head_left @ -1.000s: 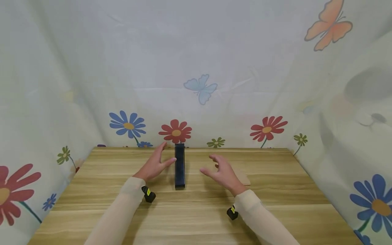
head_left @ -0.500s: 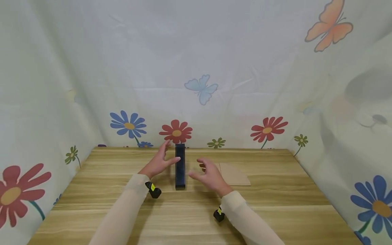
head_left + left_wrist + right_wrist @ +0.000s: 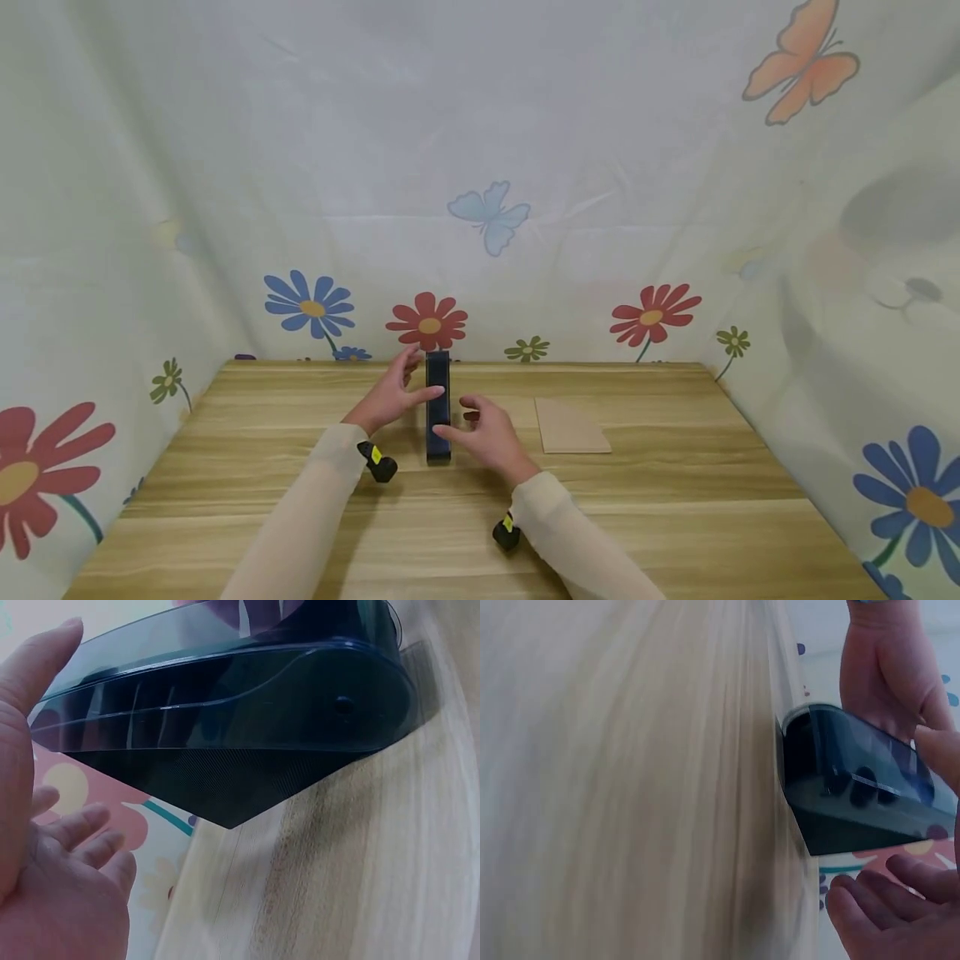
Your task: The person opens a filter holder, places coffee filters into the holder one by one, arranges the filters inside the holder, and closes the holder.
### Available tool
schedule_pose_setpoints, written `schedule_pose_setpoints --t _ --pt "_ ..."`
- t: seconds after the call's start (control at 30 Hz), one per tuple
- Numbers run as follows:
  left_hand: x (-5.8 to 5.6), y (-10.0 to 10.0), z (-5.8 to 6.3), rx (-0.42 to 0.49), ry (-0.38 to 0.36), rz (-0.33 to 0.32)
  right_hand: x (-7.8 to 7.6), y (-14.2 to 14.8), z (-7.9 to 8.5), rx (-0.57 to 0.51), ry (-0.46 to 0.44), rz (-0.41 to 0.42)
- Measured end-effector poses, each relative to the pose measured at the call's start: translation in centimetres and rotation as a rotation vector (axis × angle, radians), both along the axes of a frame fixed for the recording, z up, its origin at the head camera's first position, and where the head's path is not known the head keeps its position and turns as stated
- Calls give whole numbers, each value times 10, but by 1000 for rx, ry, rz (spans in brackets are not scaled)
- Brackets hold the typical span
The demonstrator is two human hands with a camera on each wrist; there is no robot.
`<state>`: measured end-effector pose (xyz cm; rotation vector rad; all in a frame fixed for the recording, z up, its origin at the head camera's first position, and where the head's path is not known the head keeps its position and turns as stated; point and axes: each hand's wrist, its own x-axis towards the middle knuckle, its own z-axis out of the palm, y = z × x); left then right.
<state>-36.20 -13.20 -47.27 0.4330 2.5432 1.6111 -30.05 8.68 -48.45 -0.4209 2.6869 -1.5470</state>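
Observation:
A narrow dark box (image 3: 438,411) with a glossy see-through cover stands upright on the table. In the left wrist view its cover (image 3: 262,697) is smoky, above a ridged black wedge-shaped lower part (image 3: 225,780). My left hand (image 3: 386,400) is at the box's left side, thumb by the cover's edge and fingers spread. From the right comes my right hand (image 3: 491,433), its thumb at the near part of the box and its other fingers apart from it. Whether either thumb touches is hard to tell. A brown fan-shaped sheet (image 3: 573,427), like a paper coffee filter, lies flat to the right.
The wood-grain table (image 3: 675,517) reaches back to a pale curtain (image 3: 360,150) printed with flowers and butterflies, which also hangs on both sides. A small black camera (image 3: 381,465) sits on the left wrist, another camera (image 3: 506,531) on the right.
My right hand has moved left to the box, uncovering the brown sheet. My left hand has shifted slightly right, its thumb further across the box. The box stays where it was.

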Motion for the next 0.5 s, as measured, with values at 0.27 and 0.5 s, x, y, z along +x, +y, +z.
schedule_pose_setpoints --t 0.27,0.5 --pt "-3 7 1 29 -4 -30 2 -15 -3 -7 10 -71" --pt "-7 11 -2 40 -27 -21 4 -27 -6 -8 28 -97"
